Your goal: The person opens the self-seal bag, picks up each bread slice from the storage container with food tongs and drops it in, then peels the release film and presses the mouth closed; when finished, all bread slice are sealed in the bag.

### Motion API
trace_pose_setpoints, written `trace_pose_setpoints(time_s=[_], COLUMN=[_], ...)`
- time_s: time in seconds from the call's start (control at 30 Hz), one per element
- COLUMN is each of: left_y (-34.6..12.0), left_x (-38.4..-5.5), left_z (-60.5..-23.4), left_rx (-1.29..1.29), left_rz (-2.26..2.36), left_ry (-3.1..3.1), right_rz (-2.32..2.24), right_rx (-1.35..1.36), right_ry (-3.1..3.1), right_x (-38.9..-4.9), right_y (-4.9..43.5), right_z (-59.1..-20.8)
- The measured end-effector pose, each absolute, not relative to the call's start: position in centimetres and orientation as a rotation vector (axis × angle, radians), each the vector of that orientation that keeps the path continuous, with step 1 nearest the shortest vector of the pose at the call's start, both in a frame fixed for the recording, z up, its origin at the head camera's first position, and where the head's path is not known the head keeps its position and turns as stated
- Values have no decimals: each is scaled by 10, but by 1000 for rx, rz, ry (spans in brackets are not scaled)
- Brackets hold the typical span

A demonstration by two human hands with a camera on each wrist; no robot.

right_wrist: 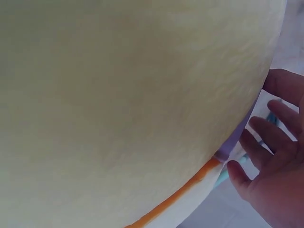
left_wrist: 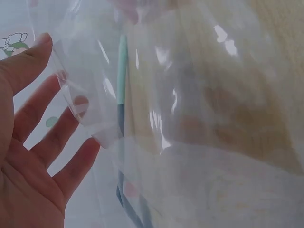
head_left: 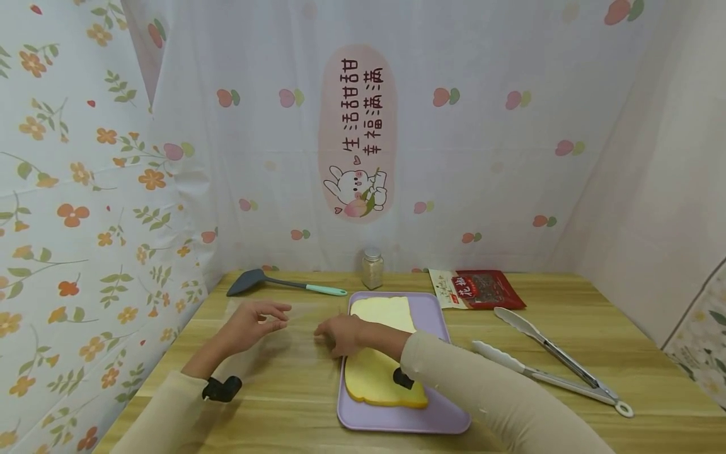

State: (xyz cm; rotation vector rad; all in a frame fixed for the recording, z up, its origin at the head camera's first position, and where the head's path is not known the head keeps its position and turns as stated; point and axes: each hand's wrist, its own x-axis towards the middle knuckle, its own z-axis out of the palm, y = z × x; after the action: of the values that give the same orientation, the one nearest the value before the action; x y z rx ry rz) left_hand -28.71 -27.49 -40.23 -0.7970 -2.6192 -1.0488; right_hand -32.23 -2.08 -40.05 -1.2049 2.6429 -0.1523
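Observation:
A clear plastic bag or sheet (left_wrist: pixel 190 109) lies between the hands, its edge running past the left fingertips. My left hand (head_left: pixel 252 325) has its fingers spread and gently bent; in the left wrist view the fingertips (left_wrist: pixel 88 147) touch or overlap that edge. Reaching across the tray, my right hand (head_left: pixel 343 333) has loosely bent, separated fingers (right_wrist: pixel 266 130) beside the plastic's right side; no pinch shows. Under the right arm is a pale yellow, bread-slice-shaped piece (head_left: pixel 377 378) with an orange-brown edge, lying on a purple tray (head_left: pixel 420 421). The arm hides its middle.
A spatula (head_left: pixel 283 282) with a mint handle lies at the back left. Behind the tray stands a small capped jar (head_left: pixel 372 270). A red-and-white spice packet (head_left: pixel 479 290) and spread tongs (head_left: pixel 558 366) lie at the right. A patterned curtain (head_left: pixel 482 157) hangs behind the table.

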Motion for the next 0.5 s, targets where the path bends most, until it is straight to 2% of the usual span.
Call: trace_pose_setpoints(time_s=[0.5], left_y=[-270], left_x=[-287], left_z=[-401], left_rx=[-787], left_rz=[-1031], left_ry=[-2644], right_rz=[-506], right_rx=[-1244], right_ry=[2578], right_x=[-321], right_y=[10], right_z=[-385])
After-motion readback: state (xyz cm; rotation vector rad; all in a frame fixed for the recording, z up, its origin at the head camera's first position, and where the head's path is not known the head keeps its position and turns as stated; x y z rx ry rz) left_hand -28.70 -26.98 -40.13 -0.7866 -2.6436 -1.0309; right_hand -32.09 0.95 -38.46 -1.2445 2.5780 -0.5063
